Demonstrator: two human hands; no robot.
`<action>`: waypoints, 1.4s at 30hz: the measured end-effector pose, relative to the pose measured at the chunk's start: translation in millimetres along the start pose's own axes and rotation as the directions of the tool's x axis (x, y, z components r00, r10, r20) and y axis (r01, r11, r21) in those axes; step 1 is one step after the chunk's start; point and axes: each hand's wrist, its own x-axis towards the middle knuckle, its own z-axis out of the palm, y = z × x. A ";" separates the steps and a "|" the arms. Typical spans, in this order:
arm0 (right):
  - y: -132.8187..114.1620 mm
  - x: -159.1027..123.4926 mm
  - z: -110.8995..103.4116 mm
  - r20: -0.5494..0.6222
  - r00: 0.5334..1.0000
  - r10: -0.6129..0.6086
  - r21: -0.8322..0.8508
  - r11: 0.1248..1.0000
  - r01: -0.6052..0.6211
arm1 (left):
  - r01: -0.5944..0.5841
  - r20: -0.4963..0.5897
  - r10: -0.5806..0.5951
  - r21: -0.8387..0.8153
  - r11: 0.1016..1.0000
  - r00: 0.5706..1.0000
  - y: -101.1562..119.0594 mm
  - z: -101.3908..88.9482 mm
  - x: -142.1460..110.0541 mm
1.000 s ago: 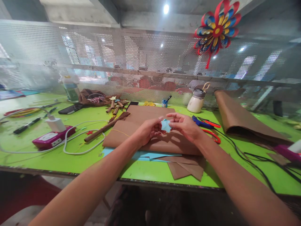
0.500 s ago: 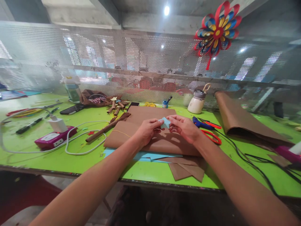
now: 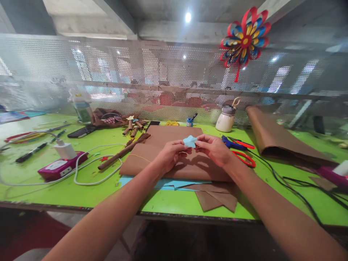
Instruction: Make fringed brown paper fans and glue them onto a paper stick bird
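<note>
Between both hands is a small light-blue paper star (image 3: pixel 190 141), held up above a folded sheet of brown paper (image 3: pixel 152 165). My left hand (image 3: pixel 174 154) pinches its left side with thumb and fingers. On the other side, my right hand (image 3: pixel 212 146) grips the star's right edge, fingers closed. Sheets of light-blue paper (image 3: pixel 163 184) stick out from under the brown paper at its front. Brown paper offcuts (image 3: pixel 217 200) lie at the near table edge, below my right wrist.
Right of my hands lie red-handled scissors (image 3: pixel 246 158) and a blue glue gun (image 3: pixel 230 142). A cream bottle (image 3: pixel 225 119) stands behind. To the left are a brown paper roll (image 3: pixel 116 156), a purple power strip (image 3: pixel 50 168), a white cable and a phone (image 3: pixel 83 131). A paper flower (image 3: pixel 246 40) hangs above.
The paper star has turned so more of its face and points show, with both hands still on it. The camera view has shifted slightly.
</note>
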 end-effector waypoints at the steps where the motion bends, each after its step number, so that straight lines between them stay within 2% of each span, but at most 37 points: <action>1: -1.8 -0.6 -0.4 0.018 1.000 -0.009 0.001 1.000 0.009 | 0.011 0.025 -0.011 -0.005 1.000 1.000 0.1 -0.6 -0.2; 3: -6.2 -2.4 -1.5 0.069 0.997 -0.020 -0.004 1.000 0.020 | 0.041 0.038 -0.039 -0.055 0.998 0.999 1.3 -2.4 -0.2; 7: -15.2 -5.9 -6.0 0.181 0.983 0.026 -0.051 0.999 -0.017 | 0.075 -0.010 -0.079 -0.179 0.981 0.997 7.7 -4.1 -0.5; 11: -17.9 -6.5 -10.8 0.247 0.965 0.090 -0.149 0.987 -0.054 | 0.094 0.028 -0.093 -0.012 0.996 0.995 11.2 0.6 -3.0; 13: -17.0 -6.0 -11.9 0.247 0.965 0.090 -0.181 0.982 -0.046 | 0.112 0.029 -0.115 0.092 0.989 0.993 10.1 2.9 -4.1; 16: -14.3 -4.2 -12.7 0.223 0.971 0.088 -0.167 0.985 -0.051 | 0.109 0.006 -0.111 0.151 0.982 0.994 7.1 3.4 -4.0; 22: -8.0 0.1 -13.9 0.125 0.970 0.210 -0.078 0.976 -0.201 | 0.107 -0.106 -0.099 0.081 0.991 0.989 5.9 2.2 -0.8; 26: -6.2 -0.6 -12.6 0.147 0.960 0.239 -0.116 0.968 -0.224 | 0.095 -0.146 -0.088 0.040 0.995 0.985 5.8 3.1 0.5; 32: -7.4 -1.6 -12.0 0.134 0.965 0.225 -0.137 0.969 -0.207 | 0.108 -0.090 -0.109 -0.016 0.994 0.990 7.2 1.6 0.3; 36: -9.9 -2.1 -11.9 0.160 0.958 0.238 -0.164 0.963 -0.212 | 0.167 -0.023 -0.168 -0.046 0.985 0.986 10.9 0.2 -1.2; 42: -11.9 -4.4 -9.6 0.190 0.952 0.240 -0.198 0.959 -0.202 | 0.197 -0.010 -0.197 0.102 0.975 0.980 7.1 2.1 -1.1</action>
